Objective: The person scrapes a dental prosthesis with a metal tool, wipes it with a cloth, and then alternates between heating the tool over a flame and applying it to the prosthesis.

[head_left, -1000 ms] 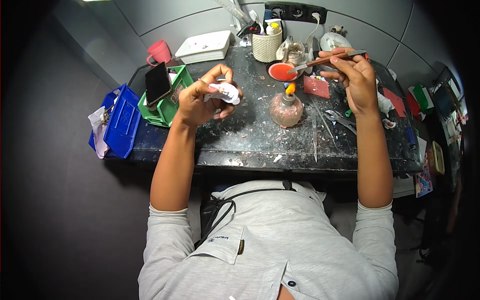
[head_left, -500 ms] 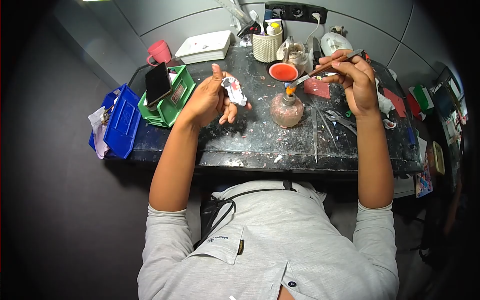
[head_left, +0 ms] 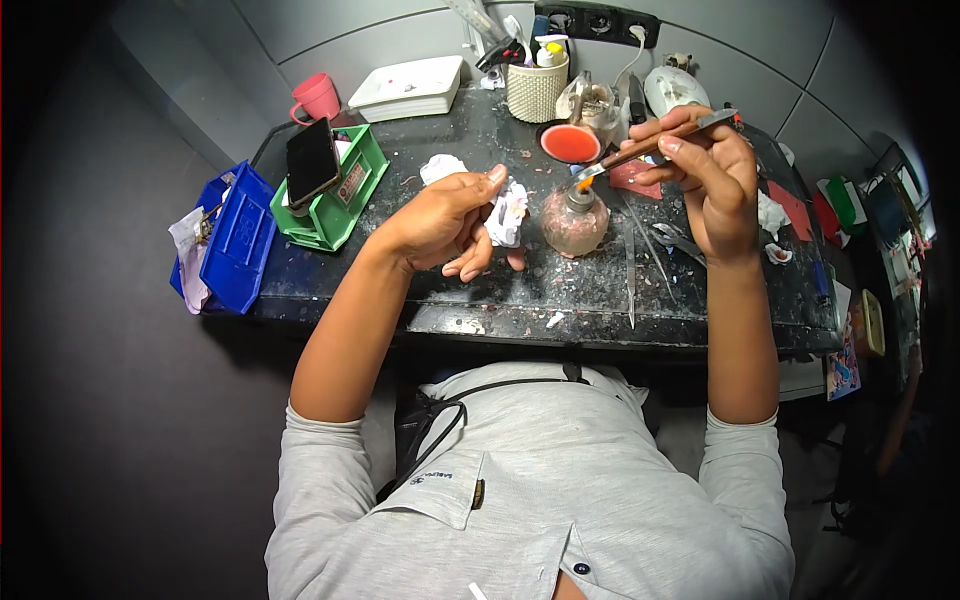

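Observation:
My left hand (head_left: 450,225) holds a small white piece (head_left: 509,212) with pinkish patches, its fingers curled around it. In my right hand (head_left: 705,170) is a knife-like tool with a brown handle (head_left: 655,137), and the tool's metal tip is in the orange flame (head_left: 585,184) of a round glass burner (head_left: 576,224). The burner stands on the dark bench (head_left: 470,290) between my hands. Just behind it lies a dish of red material (head_left: 570,143). A white lump (head_left: 442,168) sits behind my left hand.
A green bin (head_left: 345,195) with a phone (head_left: 313,163) and a blue bin (head_left: 240,235) stand at left. Behind are a pink mug (head_left: 317,98), white trays (head_left: 407,88) and a woven cup (head_left: 537,92). Metal tools (head_left: 631,270) and red sheets (head_left: 790,209) lie at right.
My left hand has moved right and slightly down with the white piece, nearer the burner, uncovering the white lump behind. My right hand has shifted slightly, with the tool tip still at the flame.

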Demonstrator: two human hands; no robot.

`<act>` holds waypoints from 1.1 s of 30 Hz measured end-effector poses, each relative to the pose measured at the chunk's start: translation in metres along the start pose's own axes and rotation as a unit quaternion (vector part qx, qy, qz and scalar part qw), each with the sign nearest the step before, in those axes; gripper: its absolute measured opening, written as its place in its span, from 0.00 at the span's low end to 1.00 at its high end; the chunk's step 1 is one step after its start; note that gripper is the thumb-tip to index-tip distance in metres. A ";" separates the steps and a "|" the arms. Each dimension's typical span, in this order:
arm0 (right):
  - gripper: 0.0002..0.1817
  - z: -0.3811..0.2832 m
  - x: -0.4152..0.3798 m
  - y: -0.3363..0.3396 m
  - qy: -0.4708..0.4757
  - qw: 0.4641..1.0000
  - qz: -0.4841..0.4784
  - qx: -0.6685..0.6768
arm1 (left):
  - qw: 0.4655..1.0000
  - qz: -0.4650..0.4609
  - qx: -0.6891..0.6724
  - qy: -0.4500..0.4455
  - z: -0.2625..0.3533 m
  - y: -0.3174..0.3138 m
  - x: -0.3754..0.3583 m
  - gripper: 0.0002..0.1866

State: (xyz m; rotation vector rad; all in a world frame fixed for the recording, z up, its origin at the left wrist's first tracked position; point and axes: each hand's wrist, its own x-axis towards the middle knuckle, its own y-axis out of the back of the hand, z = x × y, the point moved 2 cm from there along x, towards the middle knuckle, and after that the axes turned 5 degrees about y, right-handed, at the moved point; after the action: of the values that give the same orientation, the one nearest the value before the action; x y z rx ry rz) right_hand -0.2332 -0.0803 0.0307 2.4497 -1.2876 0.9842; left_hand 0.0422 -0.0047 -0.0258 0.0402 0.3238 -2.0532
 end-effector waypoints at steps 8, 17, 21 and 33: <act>0.10 -0.001 -0.012 -0.032 0.036 0.997 -0.070 -0.025 | 0.999 -0.041 -0.003 0.029 0.006 -0.013 -0.004 0.29; 0.09 -0.002 -0.018 -0.040 0.083 0.990 -0.110 -0.032 | 0.999 -0.033 0.019 0.017 0.005 -0.015 -0.003 0.27; 0.09 -0.004 -0.019 -0.042 0.090 0.989 -0.111 -0.038 | 0.999 -0.038 0.025 0.029 0.007 -0.017 -0.003 0.26; 0.07 0.005 0.000 0.001 0.071 0.976 0.096 -0.183 | 0.999 -0.027 0.023 0.021 0.005 -0.014 -0.003 0.27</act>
State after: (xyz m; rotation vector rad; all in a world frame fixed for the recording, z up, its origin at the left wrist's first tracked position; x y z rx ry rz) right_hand -0.2320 -0.0836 0.0270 1.9742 -1.5223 0.8551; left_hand 0.0324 0.0028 -0.0177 0.1045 0.3063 -2.1149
